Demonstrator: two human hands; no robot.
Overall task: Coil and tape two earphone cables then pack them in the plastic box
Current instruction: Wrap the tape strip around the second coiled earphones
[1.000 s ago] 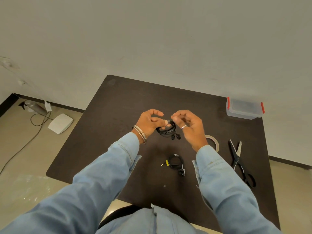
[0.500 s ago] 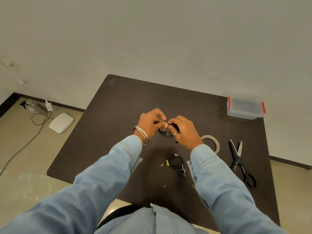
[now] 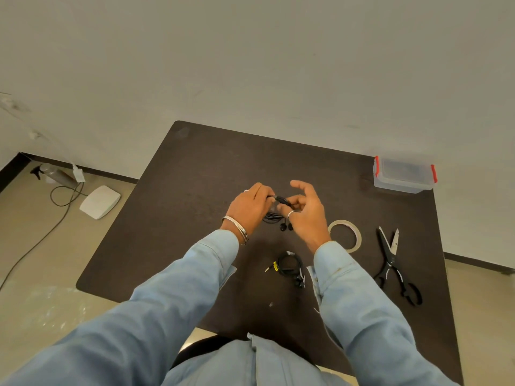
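- Coiled black earphone cable (image 3: 274,215) is up off the table, held between your two hands above its middle; two earbuds (image 3: 286,226) dangle from the lower edge of the coil.
- Your left hand (image 3: 250,208) grips the coil's left side, fingers curled round it.
- Your right hand (image 3: 308,211) pinches the coil's right side with thumb and lower fingers; index finger sticks up clear of the cable.
- Can't tell if there's tape on this coil; the hands cover that part.
- Second earphone coil (image 3: 289,266) lies on the dark table (image 3: 195,190) nearer you, between your forearms, yellow-marked plug (image 3: 271,267) pointing left.
- Tape roll (image 3: 347,235) lies flat just right of your right wrist.
- Scissors (image 3: 394,264), blades parted, lie right of the tape roll.
- Clear plastic box (image 3: 404,175) with red clips sits lid on at the far right corner, well apart from the coils.
- Floor left of the table: white flat device (image 3: 99,201), cable, spray bottle (image 3: 53,174).
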